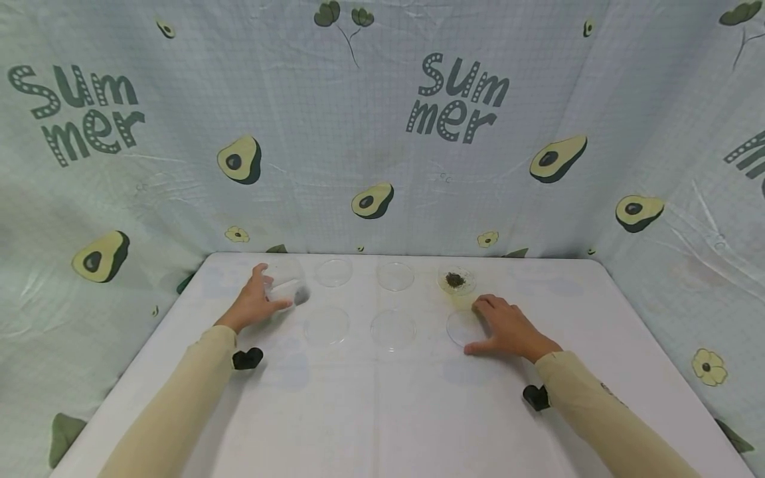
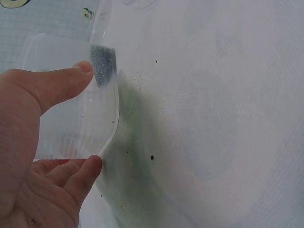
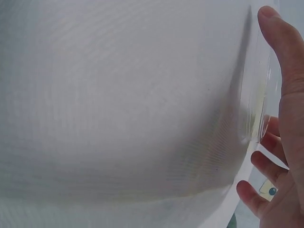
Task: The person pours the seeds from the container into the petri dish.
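The left hand (image 1: pixel 254 302) is covering part of the clear container (image 2: pixel 71 127), the right hand (image 1: pixel 510 330) is partly hiding the near right dish (image 1: pixel 463 328), both sleeves (image 1: pixel 179 405) are running beyond the near picture edge, and dark bits (image 1: pixel 455 280) in the far right dish (image 1: pixel 469 286) are looking indistinct.

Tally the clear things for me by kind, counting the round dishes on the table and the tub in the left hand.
Clear round dishes: 6
Clear tub in the left hand: 1
Total: 7
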Demonstrator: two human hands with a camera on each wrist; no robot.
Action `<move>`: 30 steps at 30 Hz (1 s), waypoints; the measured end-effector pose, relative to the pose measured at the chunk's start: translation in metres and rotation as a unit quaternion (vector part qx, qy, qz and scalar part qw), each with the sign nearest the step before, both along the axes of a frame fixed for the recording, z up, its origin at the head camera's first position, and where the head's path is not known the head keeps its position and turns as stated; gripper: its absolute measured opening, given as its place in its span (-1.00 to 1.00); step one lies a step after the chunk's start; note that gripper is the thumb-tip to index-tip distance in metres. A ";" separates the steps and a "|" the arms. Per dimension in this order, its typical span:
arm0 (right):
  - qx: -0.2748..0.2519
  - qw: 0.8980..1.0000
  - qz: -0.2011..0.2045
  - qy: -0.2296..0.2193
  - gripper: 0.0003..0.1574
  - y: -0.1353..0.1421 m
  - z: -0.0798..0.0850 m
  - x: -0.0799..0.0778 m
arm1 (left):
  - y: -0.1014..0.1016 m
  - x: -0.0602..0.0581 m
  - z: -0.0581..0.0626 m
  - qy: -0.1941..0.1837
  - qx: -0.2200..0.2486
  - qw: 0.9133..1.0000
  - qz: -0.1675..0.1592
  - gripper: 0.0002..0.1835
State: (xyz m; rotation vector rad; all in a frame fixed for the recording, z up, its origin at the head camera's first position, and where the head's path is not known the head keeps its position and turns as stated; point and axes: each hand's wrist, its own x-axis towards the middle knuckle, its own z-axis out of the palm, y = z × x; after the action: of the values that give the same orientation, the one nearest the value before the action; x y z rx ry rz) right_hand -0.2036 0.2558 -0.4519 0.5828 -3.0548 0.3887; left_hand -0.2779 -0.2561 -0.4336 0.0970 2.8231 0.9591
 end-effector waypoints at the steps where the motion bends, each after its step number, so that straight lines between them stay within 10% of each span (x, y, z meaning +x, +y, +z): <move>1: -0.001 1.000 -0.001 -0.001 0.18 0.000 0.001 0.000 | 0.000 0.000 0.000 0.001 0.000 1.000 0.000 0.15; 30: -0.012 1.000 -0.018 -0.007 0.22 0.003 0.015 -0.032 | 0.000 -0.001 -0.001 -0.008 0.004 1.000 0.007 0.17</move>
State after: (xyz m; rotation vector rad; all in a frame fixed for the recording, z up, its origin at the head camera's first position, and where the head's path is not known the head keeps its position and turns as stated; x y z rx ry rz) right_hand -0.2357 0.2592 -0.4373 0.5249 -3.0645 0.4311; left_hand -0.2788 -0.2564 -0.4343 0.0697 2.8099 0.9711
